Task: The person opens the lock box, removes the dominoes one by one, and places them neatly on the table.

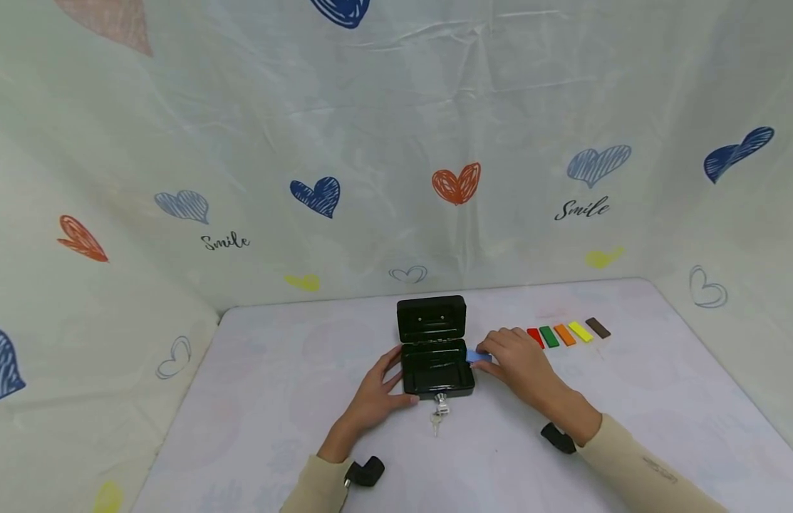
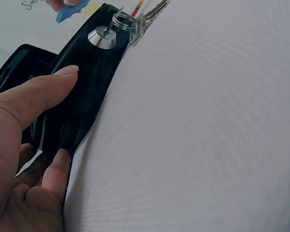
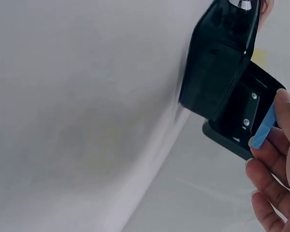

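Note:
A small black cash box (image 1: 428, 393) stands on the table with its lid (image 1: 431, 320) tipped back; no contents show inside. My left hand (image 1: 375, 399) grips its left side, thumb at the front corner and fingers along the side wall. From the front lock (image 2: 102, 37) hangs a ring with keys (image 1: 436, 424). Just at the box's right rim, my right hand (image 1: 523, 365) pinches a flat blue block (image 3: 265, 127) between thumb and fingers. In the right wrist view the block overlaps the raised lid.
Right of the box lies a row of flat blocks: red (image 1: 535, 337), green (image 1: 549, 336), orange (image 1: 565, 335), yellow (image 1: 581, 331) and dark brown (image 1: 598, 328). The white table (image 1: 274, 370) meets a heart-printed curtain (image 1: 370, 242) behind. Black wrist mounts (image 1: 365, 472) sit at both wrists.

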Available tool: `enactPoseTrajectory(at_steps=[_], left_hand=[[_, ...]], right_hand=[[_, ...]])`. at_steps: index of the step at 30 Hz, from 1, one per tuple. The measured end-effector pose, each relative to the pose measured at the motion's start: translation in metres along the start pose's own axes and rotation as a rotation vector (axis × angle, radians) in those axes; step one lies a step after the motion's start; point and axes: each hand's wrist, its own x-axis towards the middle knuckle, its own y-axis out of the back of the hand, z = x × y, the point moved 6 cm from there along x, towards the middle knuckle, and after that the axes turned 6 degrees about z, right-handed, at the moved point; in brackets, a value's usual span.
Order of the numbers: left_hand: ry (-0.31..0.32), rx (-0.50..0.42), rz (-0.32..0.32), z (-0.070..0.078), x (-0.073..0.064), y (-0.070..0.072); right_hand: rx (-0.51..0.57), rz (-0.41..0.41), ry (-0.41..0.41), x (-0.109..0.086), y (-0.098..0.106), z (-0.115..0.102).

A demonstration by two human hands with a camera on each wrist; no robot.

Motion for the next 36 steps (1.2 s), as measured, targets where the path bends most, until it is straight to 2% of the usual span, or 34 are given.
enactPoseTrajectory(at_steps=[3, 10, 13, 20, 26, 28, 34, 36], left_hand=[[0.011, -0.002, -0.003, 0.005, -0.001, 0.001], [0.03, -0.002, 0.011, -0.014, 0.007, 0.001], [0.033, 0.005, 0.017, -0.018, 0.007, 0.001], [0.034, 0.013, 0.019, -0.021, 0.006, 0.001], [0.029, 0.011, 0.018, -0.021, 0.006, 0.0], [0.027, 0.003, 0.016, -0.018, 0.005, 0.0], [0.044, 0.002, 0.009, 0.009, -0.003, 0.0], [0.032, 0.002, 0.011, 0.014, -0.005, 0.0]], right_hand=[[-0.003, 0.018, 0.006, -0.003, 0.004, 0.003], [-0.027, 0.038, 0.003, -0.012, 0.011, 0.016], [-0.035, 0.063, 0.003, -0.018, 0.014, 0.024], [-0.039, 0.147, 0.016, -0.033, 0.022, 0.04], [-0.059, 0.17, 0.002, -0.044, 0.029, 0.051], [-0.064, 0.176, -0.003, -0.048, 0.031, 0.055], [-0.08, 0.153, -0.031, -0.058, 0.036, 0.069], [-0.083, 0.143, -0.036, -0.061, 0.037, 0.074]])
